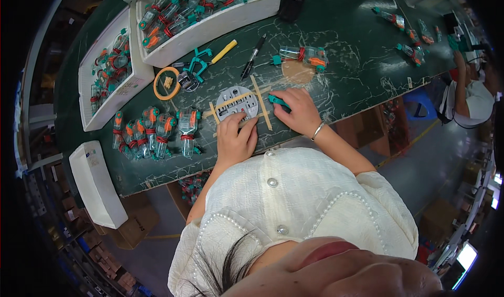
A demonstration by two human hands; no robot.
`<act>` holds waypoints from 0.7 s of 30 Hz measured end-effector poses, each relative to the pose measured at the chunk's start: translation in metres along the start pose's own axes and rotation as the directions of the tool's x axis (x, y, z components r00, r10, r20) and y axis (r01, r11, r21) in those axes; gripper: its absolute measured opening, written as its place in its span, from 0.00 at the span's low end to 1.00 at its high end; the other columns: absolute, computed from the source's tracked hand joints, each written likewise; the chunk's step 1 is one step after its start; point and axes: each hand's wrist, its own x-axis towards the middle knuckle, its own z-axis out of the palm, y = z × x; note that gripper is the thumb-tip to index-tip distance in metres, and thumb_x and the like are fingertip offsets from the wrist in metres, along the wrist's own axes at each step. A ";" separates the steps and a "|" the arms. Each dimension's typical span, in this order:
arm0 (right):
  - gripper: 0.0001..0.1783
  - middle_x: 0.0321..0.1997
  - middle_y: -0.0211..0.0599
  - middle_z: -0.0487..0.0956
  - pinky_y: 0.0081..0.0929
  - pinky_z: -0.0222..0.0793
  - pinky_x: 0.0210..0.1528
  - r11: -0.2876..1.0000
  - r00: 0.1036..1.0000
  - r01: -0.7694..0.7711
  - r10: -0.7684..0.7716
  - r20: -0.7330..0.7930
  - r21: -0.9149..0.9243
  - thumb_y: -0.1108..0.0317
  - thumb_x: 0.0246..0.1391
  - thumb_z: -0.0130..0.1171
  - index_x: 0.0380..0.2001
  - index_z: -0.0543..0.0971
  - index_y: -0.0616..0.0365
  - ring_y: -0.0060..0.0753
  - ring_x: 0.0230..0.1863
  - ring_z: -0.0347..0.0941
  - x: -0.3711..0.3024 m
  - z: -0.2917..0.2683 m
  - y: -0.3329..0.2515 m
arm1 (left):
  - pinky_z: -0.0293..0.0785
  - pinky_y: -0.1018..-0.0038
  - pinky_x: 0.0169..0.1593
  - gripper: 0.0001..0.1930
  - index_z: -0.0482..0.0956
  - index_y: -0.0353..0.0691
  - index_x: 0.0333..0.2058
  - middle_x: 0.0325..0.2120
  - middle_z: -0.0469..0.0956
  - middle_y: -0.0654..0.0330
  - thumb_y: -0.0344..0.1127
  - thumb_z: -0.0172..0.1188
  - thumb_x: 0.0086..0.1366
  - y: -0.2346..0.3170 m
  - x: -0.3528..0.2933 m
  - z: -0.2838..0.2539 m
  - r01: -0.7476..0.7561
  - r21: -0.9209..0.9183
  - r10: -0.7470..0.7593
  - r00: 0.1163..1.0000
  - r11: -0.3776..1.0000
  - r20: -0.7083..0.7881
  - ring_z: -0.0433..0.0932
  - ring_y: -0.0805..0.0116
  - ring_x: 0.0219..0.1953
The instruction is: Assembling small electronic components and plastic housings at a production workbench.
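Note:
On the dark green table, a grey round plate (227, 96) carries small slots and parts, with strips of tan tape (261, 103) around and across it. My left hand (234, 139) rests at the plate's near edge, its fingers stretched onto the surface; whether a small part lies under the fingertips is hidden. Just right of the plate, my right hand (298, 110) grips a teal plastic piece (278, 101) between thumb and fingers. Beyond that hand, a clear unit with orange and teal ends and red wire (304, 54) lies over a brown disc (297, 74).
Several similar clear units (187, 129) stand at left. White foam boxes (220, 23) full of them fill the back left; a foam tray (97, 184) overhangs the edge. A tape roll (156, 84), yellow-handled tool (224, 51) and pen (254, 55) lie behind. A co-worker (475, 97) sits far right.

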 end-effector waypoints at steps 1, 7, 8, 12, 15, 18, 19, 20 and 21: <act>0.15 0.33 0.34 0.78 0.35 0.64 0.45 1.000 1.000 -0.002 0.002 0.004 -0.001 0.66 0.53 0.62 0.44 0.80 0.53 0.39 0.37 0.74 0.000 -0.001 -0.001 | 0.68 0.61 0.51 0.16 0.84 0.46 0.43 0.45 0.75 0.57 0.28 0.68 0.53 0.000 0.000 -0.001 -0.001 0.000 0.001 1.000 1.000 -0.001 0.74 0.54 0.49; 0.15 0.34 0.34 0.78 0.35 0.64 0.45 1.000 1.000 -0.013 0.013 0.012 -0.005 0.66 0.53 0.61 0.44 0.80 0.53 0.39 0.38 0.74 0.001 -0.003 -0.002 | 0.68 0.61 0.51 0.16 0.84 0.47 0.43 0.46 0.75 0.57 0.28 0.68 0.53 -0.001 -0.001 0.001 0.001 0.006 -0.001 1.000 1.000 -0.002 0.74 0.54 0.49; 0.15 0.34 0.34 0.78 0.35 0.64 0.45 1.000 1.000 -0.010 0.011 0.013 -0.002 0.66 0.53 0.61 0.44 0.80 0.53 0.39 0.38 0.74 0.001 -0.003 -0.003 | 0.68 0.61 0.51 0.16 0.84 0.47 0.43 0.46 0.75 0.57 0.28 0.68 0.53 -0.001 -0.001 0.001 0.000 0.006 0.000 1.000 1.000 0.000 0.74 0.54 0.49; 0.15 0.34 0.34 0.79 0.35 0.64 0.45 1.000 1.000 -0.009 0.009 0.005 0.006 0.66 0.53 0.61 0.45 0.80 0.53 0.39 0.38 0.74 0.000 -0.001 -0.001 | 0.68 0.61 0.51 0.17 0.85 0.47 0.43 0.46 0.75 0.57 0.28 0.68 0.53 0.000 0.000 0.000 -0.003 0.007 0.003 1.000 1.000 -0.002 0.74 0.54 0.49; 0.15 0.35 0.34 0.79 0.35 0.64 0.45 1.000 1.000 -0.016 0.016 0.010 0.001 0.66 0.53 0.61 0.45 0.80 0.53 0.39 0.38 0.74 0.000 -0.002 -0.001 | 0.67 0.61 0.51 0.17 0.84 0.47 0.44 0.46 0.75 0.57 0.29 0.68 0.54 -0.001 0.000 0.001 -0.009 0.004 0.009 1.000 1.000 0.003 0.73 0.55 0.50; 0.15 0.35 0.34 0.79 0.36 0.64 0.46 0.999 0.999 -0.030 0.031 0.025 -0.011 0.66 0.52 0.61 0.45 0.80 0.53 0.39 0.39 0.75 0.000 -0.004 -0.002 | 0.67 0.61 0.51 0.17 0.83 0.47 0.45 0.46 0.74 0.57 0.30 0.67 0.55 -0.002 -0.001 0.002 -0.018 0.001 0.018 1.000 1.000 0.007 0.73 0.55 0.51; 0.16 0.35 0.34 0.79 0.36 0.64 0.46 1.000 1.000 -0.024 0.024 0.018 -0.006 0.65 0.52 0.62 0.45 0.80 0.53 0.39 0.39 0.75 0.000 -0.003 -0.003 | 0.67 0.61 0.51 0.17 0.83 0.47 0.45 0.46 0.74 0.57 0.30 0.67 0.55 -0.002 -0.001 0.002 -0.018 0.003 0.018 1.000 1.000 0.006 0.73 0.55 0.51; 0.16 0.35 0.34 0.79 0.36 0.64 0.46 1.000 1.000 -0.019 0.019 0.012 -0.001 0.65 0.52 0.62 0.46 0.80 0.52 0.38 0.39 0.75 0.000 -0.003 -0.003 | 0.67 0.61 0.51 0.17 0.83 0.47 0.45 0.46 0.74 0.57 0.30 0.67 0.55 -0.002 -0.001 0.002 -0.022 -0.003 0.022 1.000 1.000 0.011 0.73 0.55 0.51; 0.16 0.35 0.34 0.79 0.36 0.64 0.46 1.000 1.000 -0.027 0.027 0.009 -0.005 0.65 0.52 0.62 0.46 0.80 0.52 0.38 0.39 0.75 0.000 -0.003 -0.002 | 0.67 0.61 0.51 0.17 0.83 0.47 0.45 0.46 0.74 0.57 0.30 0.67 0.55 -0.001 0.000 0.001 -0.023 0.001 0.023 1.000 1.000 0.009 0.73 0.55 0.51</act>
